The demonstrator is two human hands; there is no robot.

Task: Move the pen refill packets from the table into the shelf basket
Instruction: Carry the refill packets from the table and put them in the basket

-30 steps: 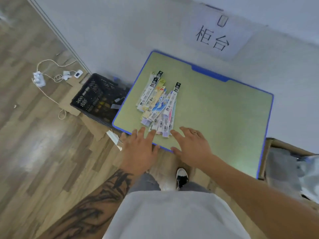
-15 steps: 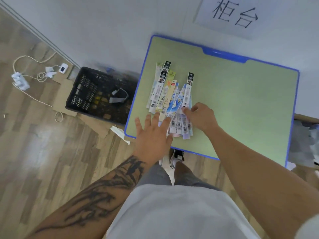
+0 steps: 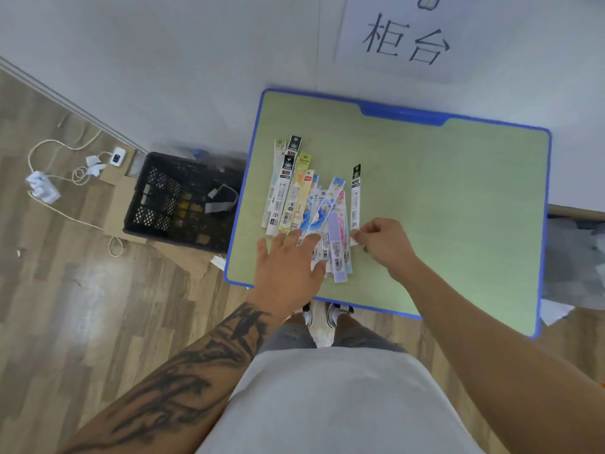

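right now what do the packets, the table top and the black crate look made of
Packets: thin glossy plastic film over printed card, judging by sheen and barcodes. Table top: matte green laminate, faint grain, with a smooth blue plastic-looking rim. Crate: black moulded plastic, lattice walls.

We see glossy plastic packets (image 3: pixel 311 204) on our matt green counter (image 3: pixel 442 208), a perforated black plastic crate (image 3: pixel 170 198), and shiny wood floor (image 3: pixel 65 306).

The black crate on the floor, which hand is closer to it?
Left. The left hand lies on the table's crate-side half; the right hand is farther from the black crate, beyond the packets.
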